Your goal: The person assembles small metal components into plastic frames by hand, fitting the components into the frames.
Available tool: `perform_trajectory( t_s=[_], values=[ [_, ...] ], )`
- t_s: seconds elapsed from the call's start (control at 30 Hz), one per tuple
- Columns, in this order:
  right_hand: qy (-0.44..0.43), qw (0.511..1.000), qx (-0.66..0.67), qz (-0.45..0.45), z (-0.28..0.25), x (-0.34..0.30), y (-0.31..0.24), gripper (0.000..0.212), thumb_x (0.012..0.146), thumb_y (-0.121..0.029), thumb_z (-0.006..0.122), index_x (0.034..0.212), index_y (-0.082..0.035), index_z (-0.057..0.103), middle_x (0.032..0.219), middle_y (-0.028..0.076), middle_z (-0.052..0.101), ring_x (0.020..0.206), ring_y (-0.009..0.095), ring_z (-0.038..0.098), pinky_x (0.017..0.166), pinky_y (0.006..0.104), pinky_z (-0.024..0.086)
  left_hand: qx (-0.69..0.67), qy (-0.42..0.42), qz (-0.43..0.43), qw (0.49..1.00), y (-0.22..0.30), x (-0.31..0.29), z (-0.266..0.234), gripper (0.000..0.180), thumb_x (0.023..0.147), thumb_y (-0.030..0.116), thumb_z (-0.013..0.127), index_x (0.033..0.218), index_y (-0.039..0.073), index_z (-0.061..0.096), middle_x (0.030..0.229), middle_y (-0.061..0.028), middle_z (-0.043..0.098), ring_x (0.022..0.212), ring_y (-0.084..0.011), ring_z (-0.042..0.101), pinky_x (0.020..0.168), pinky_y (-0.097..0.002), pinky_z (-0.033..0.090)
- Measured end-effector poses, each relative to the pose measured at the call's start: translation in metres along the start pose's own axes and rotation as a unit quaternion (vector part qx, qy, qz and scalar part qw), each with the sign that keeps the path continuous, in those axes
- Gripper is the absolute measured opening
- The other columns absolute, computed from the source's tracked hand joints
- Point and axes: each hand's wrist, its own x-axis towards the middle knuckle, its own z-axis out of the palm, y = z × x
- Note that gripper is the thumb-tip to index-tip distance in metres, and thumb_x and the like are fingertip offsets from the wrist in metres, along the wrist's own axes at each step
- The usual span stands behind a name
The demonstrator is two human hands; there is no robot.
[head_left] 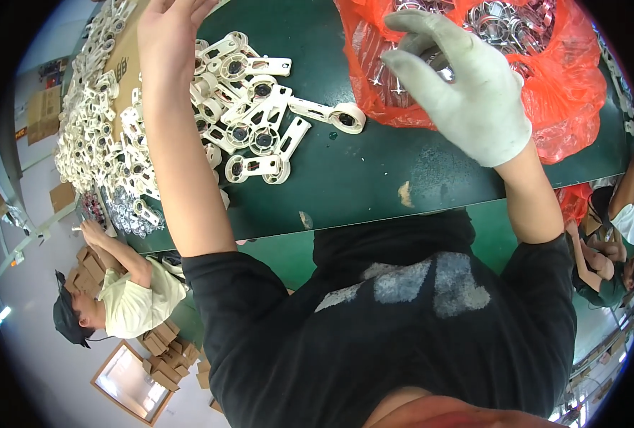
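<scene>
My bare left hand (168,20) reaches past the cream plastic parts (240,134); its fingers run off the top edge, so what they hold, if anything, is hidden. Each cream part has a round ring end and a slotted arm. My right hand (467,85), in a whitish glove, is over the red plastic bag (570,89). Its thumb and fingers are spread apart around a shiny round metal piece (439,65), with no visible grip on it. More shiny metal rings (502,25) fill the bag. One cream part (331,115) lies nearest the bag.
The dark green table (345,189) has its front edge close to my body. A large heap of cream parts (95,143) spreads left, with clear-wrapped pieces (133,214) beside it. A person (128,299) works at the left, others (606,264) at the right. Cardboard boxes (167,360) stand behind.
</scene>
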Motion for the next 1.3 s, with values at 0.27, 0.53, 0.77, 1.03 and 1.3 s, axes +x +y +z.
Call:
perform_trajectory(
  t_s=[0.27, 0.53, 0.77, 1.03, 1.3],
  values=[
    [0.056, 0.997, 0.011, 0.044, -0.006, 0.004, -0.013, 0.027, 0.091, -0.006, 0.072, 0.116, 0.001, 0.065, 0.083, 0.012, 0.071, 0.070, 0.021, 0.071, 0.066, 0.0313, 0.056, 0.444, -0.359, 0.107, 0.813, -0.001, -0.102, 0.027, 0.038, 0.083, 0.015, 0.081, 0.118, 0.004, 0.069, 0.105, -0.0082, 0.072, 0.093, -0.0208, 0.070, 0.083, -0.0324, 0.053],
    [0.185, 0.809, 0.402, -0.386, 0.035, 0.033, 0.045, 0.029, 0.098, -0.002, 0.058, 0.126, 0.006, 0.060, 0.104, 0.018, 0.069, 0.089, 0.023, 0.070, 0.080, 0.0330, 0.056, 0.405, -0.306, 0.233, 0.829, -0.003, -0.127, 0.047, 0.031, 0.084, 0.002, 0.079, 0.113, 0.003, 0.068, 0.100, -0.0068, 0.069, 0.089, -0.0194, 0.069, 0.077, -0.0304, 0.054],
    [0.097, 0.993, -0.044, 0.058, 0.003, -0.003, -0.005, 0.036, 0.087, -0.010, 0.071, 0.121, -0.004, 0.060, 0.097, 0.013, 0.066, 0.094, 0.026, 0.067, 0.085, 0.0331, 0.053, 0.074, -0.175, 0.119, 0.975, 0.007, -0.129, 0.104, 0.032, 0.102, 0.017, 0.065, 0.126, -0.003, 0.060, 0.109, -0.0049, 0.070, 0.095, -0.0130, 0.067, 0.084, -0.0254, 0.054],
    [0.205, 0.971, 0.094, 0.075, -0.022, 0.013, 0.010, 0.009, 0.091, -0.007, 0.068, 0.098, -0.001, 0.066, 0.085, 0.005, 0.066, 0.078, 0.012, 0.062, 0.072, 0.0293, 0.050, 0.473, -0.223, 0.368, 0.769, -0.058, -0.127, 0.108, 0.024, 0.080, 0.020, 0.079, 0.101, 0.012, 0.071, 0.100, -0.0028, 0.067, 0.089, -0.0240, 0.068, 0.072, -0.0363, 0.056],
    [0.133, 0.987, 0.039, 0.085, -0.017, 0.012, 0.009, 0.011, 0.089, -0.009, 0.071, 0.097, -0.001, 0.069, 0.084, 0.010, 0.070, 0.077, 0.019, 0.067, 0.071, 0.0336, 0.053, 0.517, -0.193, 0.333, 0.765, -0.065, -0.123, 0.110, 0.021, 0.085, 0.024, 0.076, 0.099, 0.010, 0.069, 0.098, -0.0076, 0.066, 0.086, -0.0251, 0.069, 0.070, -0.0399, 0.060]
  ],
)
